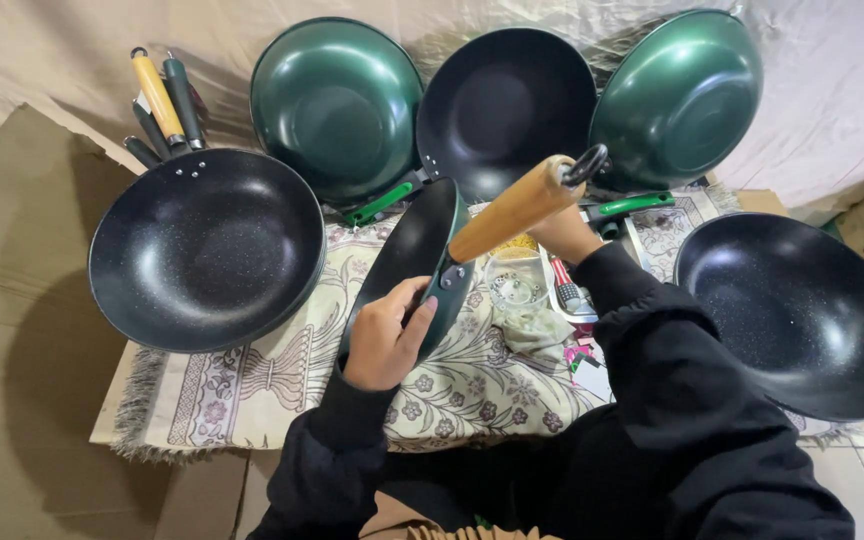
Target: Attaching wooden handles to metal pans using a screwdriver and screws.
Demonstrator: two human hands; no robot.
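Note:
My left hand [384,335] grips the rim of a green wok [407,255] with a dark inside, held on edge above a patterned cloth [282,375]. A wooden handle [517,208] with a black hanging loop sticks out from the wok's rim toward the upper right. My right hand [564,235] is partly hidden behind that handle, close under it; whether it grips anything I cannot tell. Both arms wear black sleeves.
Several woks surround the cloth: a black one [207,248] at left, two green ones [337,100] [680,95] and a black one [507,105] at the back, another black one [802,310] at right. Spare handles [160,100] lie back left. A small clear container [517,285] and screwdriver [567,290] sit mid-cloth. Cardboard [22,330] lies left.

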